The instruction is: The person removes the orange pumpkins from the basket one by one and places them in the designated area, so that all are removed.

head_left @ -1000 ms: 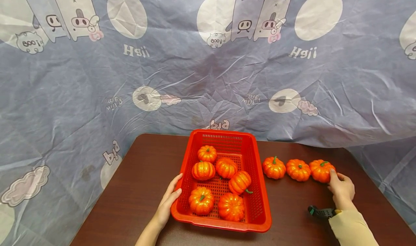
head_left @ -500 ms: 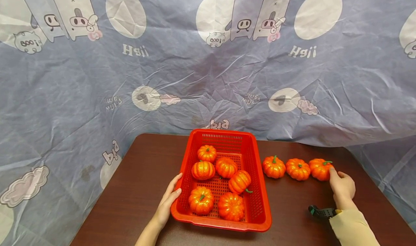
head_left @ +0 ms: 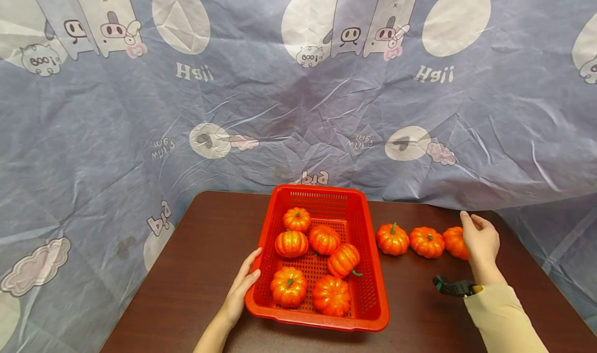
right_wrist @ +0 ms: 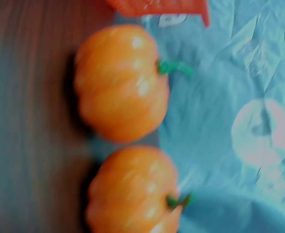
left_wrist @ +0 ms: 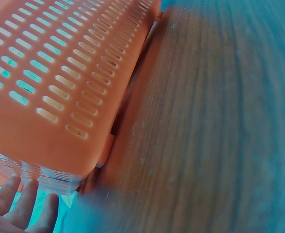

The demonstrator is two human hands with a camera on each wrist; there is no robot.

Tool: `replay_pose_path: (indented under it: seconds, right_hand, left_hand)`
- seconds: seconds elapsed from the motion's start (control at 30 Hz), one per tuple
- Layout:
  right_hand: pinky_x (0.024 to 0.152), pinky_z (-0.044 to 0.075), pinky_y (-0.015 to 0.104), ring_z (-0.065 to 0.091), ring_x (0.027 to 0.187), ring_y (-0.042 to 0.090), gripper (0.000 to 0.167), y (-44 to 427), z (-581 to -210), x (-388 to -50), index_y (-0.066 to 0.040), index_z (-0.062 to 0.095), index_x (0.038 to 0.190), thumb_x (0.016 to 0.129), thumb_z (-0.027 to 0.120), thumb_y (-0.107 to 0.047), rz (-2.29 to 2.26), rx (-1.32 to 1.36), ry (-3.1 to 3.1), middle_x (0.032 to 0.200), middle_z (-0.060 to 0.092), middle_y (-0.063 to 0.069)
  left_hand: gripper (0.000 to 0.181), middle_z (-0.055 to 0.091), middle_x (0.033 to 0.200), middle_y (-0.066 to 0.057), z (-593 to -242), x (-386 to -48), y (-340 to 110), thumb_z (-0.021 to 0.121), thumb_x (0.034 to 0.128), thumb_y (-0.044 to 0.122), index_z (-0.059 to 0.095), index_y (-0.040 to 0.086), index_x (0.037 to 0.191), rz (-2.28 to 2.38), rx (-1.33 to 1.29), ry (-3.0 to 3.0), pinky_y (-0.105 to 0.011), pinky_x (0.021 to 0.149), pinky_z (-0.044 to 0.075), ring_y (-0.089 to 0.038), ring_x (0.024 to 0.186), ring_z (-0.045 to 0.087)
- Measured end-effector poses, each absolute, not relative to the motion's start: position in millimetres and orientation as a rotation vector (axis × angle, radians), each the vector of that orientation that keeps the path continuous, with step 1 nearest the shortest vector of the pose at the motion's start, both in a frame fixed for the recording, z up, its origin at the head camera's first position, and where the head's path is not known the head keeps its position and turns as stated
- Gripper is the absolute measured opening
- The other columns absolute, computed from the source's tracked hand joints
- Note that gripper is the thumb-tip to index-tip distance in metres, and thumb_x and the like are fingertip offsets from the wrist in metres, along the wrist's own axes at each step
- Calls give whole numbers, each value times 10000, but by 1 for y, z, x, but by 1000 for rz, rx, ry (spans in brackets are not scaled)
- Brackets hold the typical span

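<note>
A red plastic basket (head_left: pixel 317 322) on the table holds several small orange pumpkins, among them a front-left pumpkin (head_left: pixel 289 286). My left hand (head_left: pixel 237 293) touches the basket's left side with fairly straight fingers; in the left wrist view its fingertips (left_wrist: pixel 28 194) lie near the perforated basket wall (left_wrist: pixel 60 131). Right of the basket stand three pumpkins in a row: a left pumpkin (head_left: pixel 393 240), a middle pumpkin (head_left: pixel 426 242) and a right pumpkin (head_left: pixel 454 242). My right hand (head_left: pixel 482 244) is raised by the right pumpkin, partly covering it, with nothing visible in its fingers.
A dark brown wooden table (head_left: pixel 224 228) carries everything. Behind it hangs a grey-blue printed cloth (head_left: pixel 280 109). A black strap-like device (head_left: pixel 454 286) sits at the right wrist, beside a pale yellow sleeve (head_left: pixel 501 316).
My right hand has come off the right pumpkin and risen, shifting slightly left in front of it. That pumpkin stays in the row. The left hand and basket have not moved.
</note>
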State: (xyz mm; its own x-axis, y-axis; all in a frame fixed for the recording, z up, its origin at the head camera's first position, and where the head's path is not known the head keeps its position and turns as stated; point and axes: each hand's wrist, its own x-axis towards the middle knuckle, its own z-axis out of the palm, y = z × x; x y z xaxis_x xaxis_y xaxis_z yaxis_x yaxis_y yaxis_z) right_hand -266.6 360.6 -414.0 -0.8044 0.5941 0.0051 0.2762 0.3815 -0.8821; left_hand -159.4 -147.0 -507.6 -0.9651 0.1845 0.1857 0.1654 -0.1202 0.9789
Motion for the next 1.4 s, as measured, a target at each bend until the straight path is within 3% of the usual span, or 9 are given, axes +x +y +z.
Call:
replay_pose_path:
  seconds: [0.27, 0.4, 0.5, 0.6, 0.73, 1.0, 1.4]
  right_hand:
    - [1015, 319, 416, 403, 1229, 320, 689, 319, -383, -275, -48, 411, 1412, 916, 444, -525, 1456, -612, -2340, 1385, 438, 201]
    - [854, 403, 276, 514, 1022, 198, 663, 297, -370, -278, -54, 458, 1384, 914, 467, -521, 1467, -535, -2323, 1263, 539, 145]
    - [729, 401, 184, 514, 834, 60, 634, 281, -362, -279, -49, 485, 1361, 914, 501, -498, 1499, -456, -2301, 1119, 587, 57]
    - [724, 408, 168, 507, 776, 1, 627, 263, -355, -280, -36, 480, 1359, 920, 506, -483, 1533, -349, -2305, 1129, 599, 76]
    - [806, 415, 205, 530, 867, 50, 637, 238, -348, -280, -30, 456, 1373, 929, 490, -485, 1577, -230, -2337, 1260, 553, 176]
    - [962, 386, 417, 493, 1134, 315, 637, 194, -348, -278, -14, 432, 1377, 935, 501, -468, 1681, -48, -2399, 1323, 499, 192]
    - [1002, 348, 462, 427, 1230, 327, 610, 156, -368, -283, -10, 451, 1344, 915, 569, -428, 1722, 91, -2508, 1327, 479, 178]
  left_hand:
    - [484, 223, 1516, -93, -507, -159, -146, 365, 995, 186, 273, 186, 1471, 2306, 407, 2080, -205, 1003, 306, -210, 1326, 297]
    - [487, 223, 1515, -97, -507, -159, -146, 370, 994, 184, 270, 178, 1471, 2311, 411, 2073, -207, 1004, 309, -190, 1319, 310]
    - [490, 220, 1516, -93, -507, -159, -147, 374, 992, 188, 272, 178, 1470, 2307, 410, 2081, -204, 1005, 303, -177, 1320, 307]
    - [489, 222, 1516, -85, -507, -159, -147, 378, 991, 195, 278, 186, 1469, 2301, 403, 2092, -199, 1004, 299, -173, 1322, 305]
    - [488, 220, 1517, -82, -508, -159, -147, 378, 992, 197, 278, 193, 1469, 2297, 398, 2095, -199, 1007, 295, -196, 1327, 293]
    - [491, 220, 1518, -57, -508, -160, -147, 390, 988, 219, 287, 212, 1468, 2274, 373, 2122, -197, 1006, 285, -214, 1330, 281]
    - [488, 234, 1509, -97, -507, -159, -147, 373, 992, 189, 274, 185, 1471, 2308, 412, 2079, -215, 1000, 318, -243, 1315, 310]
